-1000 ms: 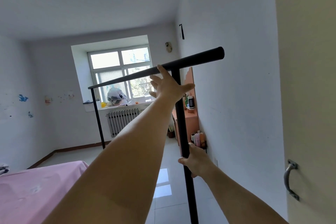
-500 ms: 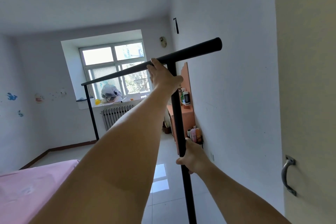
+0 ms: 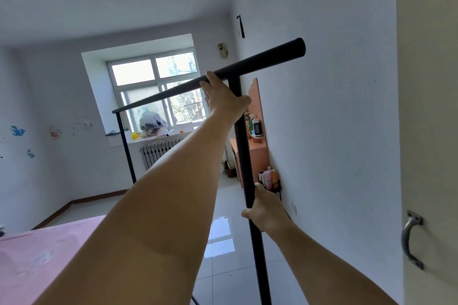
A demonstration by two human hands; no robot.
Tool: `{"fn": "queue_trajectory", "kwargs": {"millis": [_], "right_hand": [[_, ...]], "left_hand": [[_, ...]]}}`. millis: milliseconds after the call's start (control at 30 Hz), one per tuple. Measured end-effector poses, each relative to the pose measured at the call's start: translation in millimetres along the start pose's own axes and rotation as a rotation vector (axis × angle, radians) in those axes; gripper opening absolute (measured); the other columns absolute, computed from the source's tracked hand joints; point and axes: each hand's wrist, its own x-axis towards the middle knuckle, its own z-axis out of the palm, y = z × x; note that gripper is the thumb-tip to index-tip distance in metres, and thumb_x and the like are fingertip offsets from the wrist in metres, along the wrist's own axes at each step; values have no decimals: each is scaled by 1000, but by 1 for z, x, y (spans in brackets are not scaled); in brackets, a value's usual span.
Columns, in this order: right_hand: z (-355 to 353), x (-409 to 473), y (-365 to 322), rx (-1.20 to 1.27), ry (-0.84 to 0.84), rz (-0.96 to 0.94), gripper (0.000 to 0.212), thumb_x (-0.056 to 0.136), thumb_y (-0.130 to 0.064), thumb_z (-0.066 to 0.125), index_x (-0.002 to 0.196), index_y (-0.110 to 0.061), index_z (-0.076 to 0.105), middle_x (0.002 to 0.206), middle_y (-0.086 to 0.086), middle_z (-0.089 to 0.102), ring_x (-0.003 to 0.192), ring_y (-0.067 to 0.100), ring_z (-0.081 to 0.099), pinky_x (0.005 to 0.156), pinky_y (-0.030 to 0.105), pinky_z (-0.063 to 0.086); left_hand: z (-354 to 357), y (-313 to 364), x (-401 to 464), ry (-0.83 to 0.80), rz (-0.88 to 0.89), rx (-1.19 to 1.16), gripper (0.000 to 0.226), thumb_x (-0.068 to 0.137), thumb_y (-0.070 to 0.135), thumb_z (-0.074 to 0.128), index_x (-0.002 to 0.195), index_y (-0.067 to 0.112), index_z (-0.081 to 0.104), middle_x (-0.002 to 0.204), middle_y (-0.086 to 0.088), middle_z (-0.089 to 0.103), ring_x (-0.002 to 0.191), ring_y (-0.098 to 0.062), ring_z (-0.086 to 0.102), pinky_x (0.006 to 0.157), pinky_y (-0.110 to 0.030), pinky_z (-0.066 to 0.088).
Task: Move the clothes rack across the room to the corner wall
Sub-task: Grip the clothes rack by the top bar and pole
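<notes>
Both hands grip clothes rack (image 3: pixel 247 67) — left hand (image 3: pixel 223 98) top bar, right hand (image 3: pixel 266 209) upright.

The black metal clothes rack (image 3: pixel 241 156) stands just beside the white right-hand wall (image 3: pixel 322 106), leaving only a narrow gap there. In that gap, ahead along the wall, an orange wooden shelf unit (image 3: pixel 257 153) juts out, with a cluster of bottles (image 3: pixel 269 177) low against the wall near the rack's near post. To the right and close by, a cream cupboard door with a grey metal handle (image 3: pixel 411 240) hems in that side. On the left, a pink-covered bed (image 3: pixel 37 260) fills the near floor. Between bed and rack, a lane of glossy white floor tiles (image 3: pixel 223 242) runs open toward the radiator (image 3: pixel 158 153) under the window (image 3: pixel 158 91).
</notes>
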Motion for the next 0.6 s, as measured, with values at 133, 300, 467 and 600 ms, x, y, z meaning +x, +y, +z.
{"fn": "queue_trajectory", "kwargs": {"millis": [133, 300, 467, 600], "right_hand": [[-2, -7, -1, 4, -27, 2, 53, 83, -15, 69, 126, -9, 39, 105, 15, 63, 99, 32, 66, 84, 39, 57], [0, -31, -2, 3, -53, -30, 49, 88, -15, 60, 129, -11, 34, 90, 8, 52, 84, 24, 60, 76, 33, 53], [-2, -64, -8, 17, -62, -86, 47, 88, -13, 57, 130, -11, 35, 89, 9, 55, 85, 26, 62, 72, 33, 51], [-16, -94, -3, 34, -56, -104, 46, 89, -15, 59, 128, -11, 36, 85, 8, 55, 79, 23, 57, 69, 31, 48]], "left_hand": [[-5, 3, -7, -8, -9, 32, 107, 74, 14, 69, 146, 15, -11, 157, -15, -9, 144, -33, 5, 114, -46, 24], [-22, 9, -32, 10, -9, 13, 105, 75, 12, 67, 145, 14, -12, 157, -14, -10, 145, -30, -3, 117, -46, 15], [-47, 17, -61, 22, -36, -20, 105, 73, 11, 68, 146, 17, -6, 157, -14, 1, 140, -36, 21, 108, -49, 33], [-55, 39, -90, 7, -39, -53, 99, 71, 8, 69, 145, 16, 3, 151, -16, 19, 134, -36, 33, 103, -49, 40]]}}
